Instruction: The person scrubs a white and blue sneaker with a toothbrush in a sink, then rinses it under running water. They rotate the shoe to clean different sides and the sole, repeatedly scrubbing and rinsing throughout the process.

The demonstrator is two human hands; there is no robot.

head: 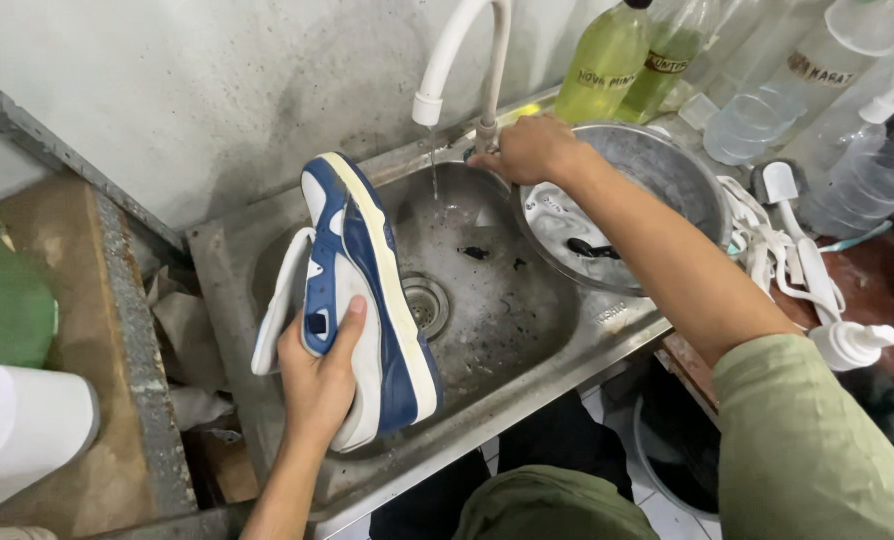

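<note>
The left hand point(319, 375) grips 1 blue and white shoe point(362, 300) over the near-left side of the sink point(527, 330), its long side pointing up toward the tap point(462, 60), while the right hand point(529, 150) is closed on the tap's base

My left grip point(319, 385) closes around a blue and white leather sneaker point(367, 300), held on edge above the steel sink point(527, 320). My right grip point(529, 148) rests on the white curved tap point(457, 50), thin water running beside a round metal bowl point(667, 170).
</note>
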